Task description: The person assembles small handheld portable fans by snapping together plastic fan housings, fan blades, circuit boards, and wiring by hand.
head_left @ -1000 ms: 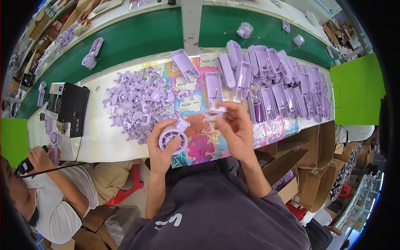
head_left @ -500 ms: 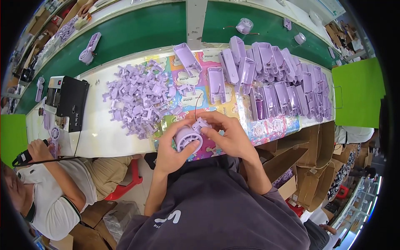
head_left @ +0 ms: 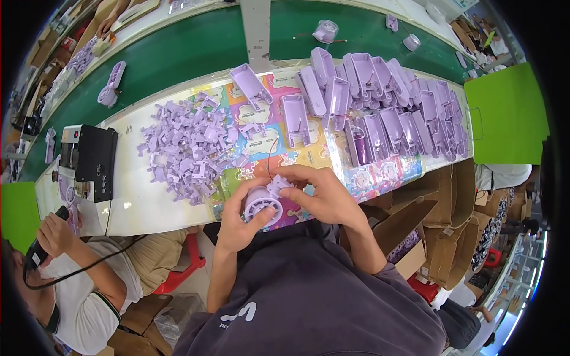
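Observation:
A round lilac fan housing with a spoked grille is in my left hand, which is closed round it with the thumb on the grille. My right hand pinches a small lilac bracket against the housing's upper right side. A thin dark wire rises from behind these parts. Both hands are just above the table's near edge. Beyond them lie a heap of small lilac brackets and two open lilac handle shells.
Many lilac handle shells are stacked at the right. A black machine stands at the left, near a co-worker's hand holding a black corded tool. Past the table runs a green conveyor belt carrying fan parts. Cardboard boxes stand at the lower right.
The view has turned slightly, shifting the table's contents leftward. My hands keep their grip on the housing and bracket. The co-worker's hand has lifted the black tool away from the fan part.

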A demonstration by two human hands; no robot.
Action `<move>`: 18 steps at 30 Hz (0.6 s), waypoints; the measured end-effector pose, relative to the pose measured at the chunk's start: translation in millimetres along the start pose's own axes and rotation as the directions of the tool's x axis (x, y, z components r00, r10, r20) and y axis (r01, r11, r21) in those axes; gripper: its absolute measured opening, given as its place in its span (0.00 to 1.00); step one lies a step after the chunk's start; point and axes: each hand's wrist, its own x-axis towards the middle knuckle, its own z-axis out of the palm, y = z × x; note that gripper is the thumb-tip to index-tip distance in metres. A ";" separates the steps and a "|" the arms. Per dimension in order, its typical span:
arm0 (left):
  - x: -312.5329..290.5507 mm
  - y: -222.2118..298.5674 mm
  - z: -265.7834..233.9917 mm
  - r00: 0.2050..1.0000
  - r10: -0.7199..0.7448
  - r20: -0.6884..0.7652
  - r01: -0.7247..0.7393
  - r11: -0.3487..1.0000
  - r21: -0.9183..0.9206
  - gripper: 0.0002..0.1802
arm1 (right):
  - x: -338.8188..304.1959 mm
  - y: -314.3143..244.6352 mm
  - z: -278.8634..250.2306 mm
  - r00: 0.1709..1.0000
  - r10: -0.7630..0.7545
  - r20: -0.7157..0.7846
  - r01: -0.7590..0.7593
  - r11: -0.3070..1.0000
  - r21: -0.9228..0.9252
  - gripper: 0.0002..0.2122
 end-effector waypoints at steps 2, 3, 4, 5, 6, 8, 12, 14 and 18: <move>-1.3 0.7 2.5 0.999 -0.026 -0.043 0.020 0.991 -0.130 0.29 | 1.0 -1.5 2.2 1.000 -0.017 -0.021 0.017 1.000 0.012 0.18; -1.4 0.7 1.8 0.999 -0.034 -0.038 0.029 0.991 -0.128 0.29 | 0.6 -1.9 3.2 0.999 -0.037 -0.035 0.038 0.999 0.023 0.18; -1.2 1.6 1.7 0.999 -0.038 -0.034 0.034 0.991 -0.126 0.29 | -0.9 -1.6 3.3 0.999 -0.034 -0.038 0.035 0.999 0.028 0.18; 1.4 1.8 1.8 1.000 -0.025 -0.016 0.023 0.995 -0.098 0.28 | -1.5 -0.6 2.2 0.999 -0.016 -0.046 0.018 0.999 0.044 0.18; 2.8 1.9 1.9 1.000 -0.012 0.002 0.012 0.997 -0.071 0.28 | -2.2 0.6 1.7 0.999 0.003 -0.052 0.001 0.998 0.060 0.18; 2.3 1.8 0.0 1.000 -0.022 0.004 0.023 0.997 -0.073 0.28 | -3.2 2.1 2.6 0.999 0.010 -0.052 -0.007 0.997 0.073 0.18; 5.3 3.6 -1.5 1.000 -0.020 0.000 0.020 0.996 -0.082 0.28 | 0.5 0.9 4.3 0.998 0.018 -0.066 -0.010 0.993 0.120 0.17; 7.1 2.5 -3.0 1.000 -0.001 0.000 0.001 0.996 -0.088 0.28 | 0.0 5.3 4.2 0.997 0.051 -0.057 -0.042 0.988 0.147 0.17; 7.3 2.2 -4.4 0.996 0.080 0.045 -0.079 0.997 -0.010 0.28 | -3.3 8.6 1.7 0.992 0.126 0.007 -0.124 0.959 0.256 0.15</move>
